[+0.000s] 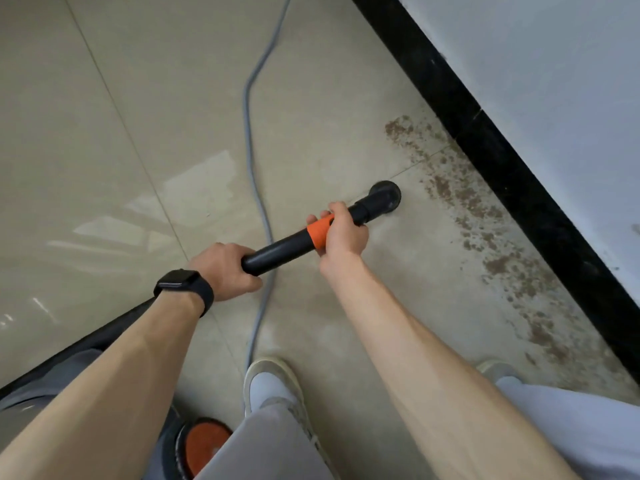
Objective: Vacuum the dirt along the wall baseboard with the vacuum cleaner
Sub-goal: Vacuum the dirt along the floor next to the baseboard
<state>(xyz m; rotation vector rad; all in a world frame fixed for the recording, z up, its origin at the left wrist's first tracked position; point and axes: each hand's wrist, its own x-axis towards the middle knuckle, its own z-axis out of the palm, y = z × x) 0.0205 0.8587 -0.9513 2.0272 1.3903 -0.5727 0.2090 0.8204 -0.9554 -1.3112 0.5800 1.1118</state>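
Both hands are on the vacuum wand (277,249); left hand (223,271), smartwatch (183,285) on that wrist, has its fingers wrapped round the near end, right hand (343,230) curls round the orange collar (319,232) further down; the round black nozzle (384,195) sits on the tiled floor (104,168), just short of the brown dirt (485,216) strung along the black baseboard (512,174); a grey power cord (254,168) snakes off behind; white sneaker (268,382) below.

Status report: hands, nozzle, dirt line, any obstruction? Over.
Both hands on wand: left hand grips near end, right hand at orange collar. Black nozzle on tile, short of dirt along baseboard. Loose grey cable passes under wand, away from dirt.
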